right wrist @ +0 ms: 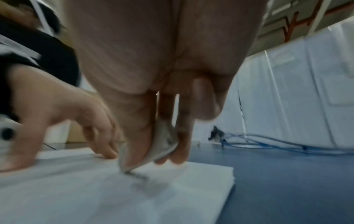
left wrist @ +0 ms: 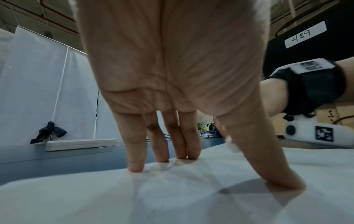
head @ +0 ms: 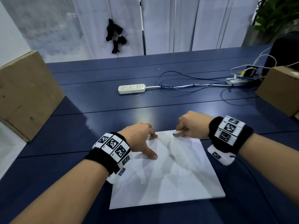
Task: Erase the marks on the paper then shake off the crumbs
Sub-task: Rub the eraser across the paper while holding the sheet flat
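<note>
A white sheet of paper (head: 174,175) lies on the dark blue table (head: 105,110), with faint grey smudges near its far edge. My left hand (head: 142,139) presses the paper's far left part (left wrist: 172,197) with straight, spread fingers and thumb (left wrist: 275,166). My right hand (head: 192,125) pinches a whitish eraser (head: 178,133) between thumb and fingers at the paper's far edge. In the right wrist view the eraser (right wrist: 164,145) has its lower corner down on the paper (right wrist: 114,189), and the picture is blurred by motion.
Cardboard boxes stand at the left (head: 25,94) and at the right (head: 279,89). A white power strip (head: 131,88) with blue and white cables (head: 186,83) lies further back on the table. White partition panels (head: 161,25) close off the back.
</note>
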Demonstrator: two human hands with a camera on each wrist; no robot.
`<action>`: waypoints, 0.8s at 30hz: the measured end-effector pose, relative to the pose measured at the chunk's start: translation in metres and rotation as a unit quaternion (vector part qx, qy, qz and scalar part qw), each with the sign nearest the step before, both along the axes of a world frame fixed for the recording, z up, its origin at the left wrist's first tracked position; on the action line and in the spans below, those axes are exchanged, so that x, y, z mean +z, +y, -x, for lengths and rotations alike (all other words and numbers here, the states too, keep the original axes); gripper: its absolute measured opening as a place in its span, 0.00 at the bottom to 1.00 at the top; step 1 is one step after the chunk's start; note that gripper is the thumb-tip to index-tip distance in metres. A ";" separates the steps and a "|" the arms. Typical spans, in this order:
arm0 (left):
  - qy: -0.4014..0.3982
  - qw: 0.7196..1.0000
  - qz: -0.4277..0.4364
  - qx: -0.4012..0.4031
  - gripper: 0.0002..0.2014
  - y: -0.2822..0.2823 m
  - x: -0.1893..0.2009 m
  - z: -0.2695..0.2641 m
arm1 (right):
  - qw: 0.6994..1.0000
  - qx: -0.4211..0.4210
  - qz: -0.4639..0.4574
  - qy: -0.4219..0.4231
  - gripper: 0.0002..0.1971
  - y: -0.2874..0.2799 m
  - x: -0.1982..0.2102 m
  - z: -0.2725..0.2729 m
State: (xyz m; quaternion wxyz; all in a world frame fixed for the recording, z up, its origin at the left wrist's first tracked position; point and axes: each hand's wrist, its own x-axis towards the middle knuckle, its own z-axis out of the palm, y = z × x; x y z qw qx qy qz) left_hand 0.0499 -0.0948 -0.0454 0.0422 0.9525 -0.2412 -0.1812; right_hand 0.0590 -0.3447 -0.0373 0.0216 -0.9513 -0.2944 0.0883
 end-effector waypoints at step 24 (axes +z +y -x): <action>0.002 1.000 0.007 -0.005 0.40 -0.001 0.000 -0.002 | 0.999 -0.026 -0.001 -0.043 0.22 -0.001 -0.003 -0.014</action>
